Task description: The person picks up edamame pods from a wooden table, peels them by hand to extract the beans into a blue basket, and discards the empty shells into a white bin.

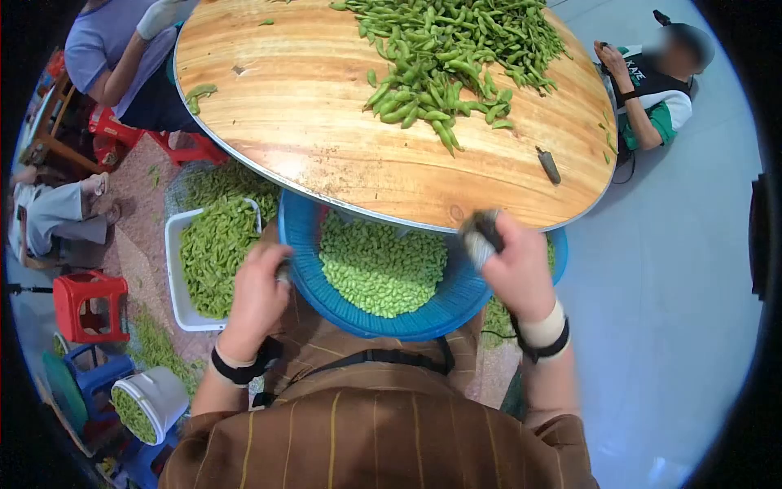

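A round wooden table (pixel 277 106) is spreading across the top of the view, its near edge overhanging the blue tub (pixel 464 297). A white tub (pixel 174 277) full of pods is standing beside it. The pod heap (pixel 456 49) is lying toward the table's far edge, with loose pods straggling nearer; shelled beans (pixel 383 265) are covering the blue tub's bottom.

The right hand (pixel 524 265) is hovering over the blue tub's right rim, fingers closing around something dark and pale; whether that is a covering or a held thing, one cannot tell. The left hand (pixel 259 285) is curling loosely by the left rim, a dark bit showing at its fingertips; its hold is unclear.

Beans released too near a rim could be missing the tub, and a hurried lift could be knocking the overhanging edge. The loose pods are pointing various ways, the nearest with their long axes running roughly toward the near edge. A dark tapered piece (pixel 549 166) is lying near the right edge, narrow end pointing away, long axis slanting.
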Motion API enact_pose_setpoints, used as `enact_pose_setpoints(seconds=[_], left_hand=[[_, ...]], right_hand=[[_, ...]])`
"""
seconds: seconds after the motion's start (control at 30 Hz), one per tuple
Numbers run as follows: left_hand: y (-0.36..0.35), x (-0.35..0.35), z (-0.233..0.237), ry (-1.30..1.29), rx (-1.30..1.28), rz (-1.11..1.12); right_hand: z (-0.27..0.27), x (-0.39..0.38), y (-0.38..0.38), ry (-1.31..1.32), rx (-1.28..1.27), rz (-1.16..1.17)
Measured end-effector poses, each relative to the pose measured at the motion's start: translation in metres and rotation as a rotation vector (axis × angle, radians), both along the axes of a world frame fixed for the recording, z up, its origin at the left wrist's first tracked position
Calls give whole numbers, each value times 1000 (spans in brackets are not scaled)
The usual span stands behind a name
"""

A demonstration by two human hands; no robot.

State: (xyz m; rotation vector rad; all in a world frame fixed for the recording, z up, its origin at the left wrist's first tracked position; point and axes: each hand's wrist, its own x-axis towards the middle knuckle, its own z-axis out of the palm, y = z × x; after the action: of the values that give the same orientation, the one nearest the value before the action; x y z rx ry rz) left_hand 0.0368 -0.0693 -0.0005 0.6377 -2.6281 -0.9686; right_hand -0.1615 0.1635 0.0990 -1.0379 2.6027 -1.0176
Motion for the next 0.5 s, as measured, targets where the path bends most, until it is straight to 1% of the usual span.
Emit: enact_pose_setpoints(seconds=[0.03,0.1,0.13,0.17,0.23,0.27,0.3,0.37,0.43,0.5], left_hand=[[-5,6,2,20,-128,54],[-16,19,-6,2,-155,87],[-20,23,-9,-25,-185,121],[-22,24,-11,-18,-184,121],[-25,26,-12,-66,199,67],[-25,25,-13,-61,200,67],[-22,24,-13,-55,179,22],[-17,19,-10,-45,160,-24],[-11,14,-5,-18,168,-67],[-7,13,-8,33,140,-73]], right_hand=[[5,-11,-8,71,41,-31],[4,-36,-24,167,94,-62],[-7,-50,-33,192,-63,-26],[-9,-58,-40,198,-62,-27],[-9,-65,-58,317,3,-30],[-13,-69,-64,385,-6,-4],[-14,-67,-66,388,-6,-4],[-14,-62,-71,372,162,-3],[-10,-47,-66,380,165,33],[-11,-38,-60,343,278,21]])
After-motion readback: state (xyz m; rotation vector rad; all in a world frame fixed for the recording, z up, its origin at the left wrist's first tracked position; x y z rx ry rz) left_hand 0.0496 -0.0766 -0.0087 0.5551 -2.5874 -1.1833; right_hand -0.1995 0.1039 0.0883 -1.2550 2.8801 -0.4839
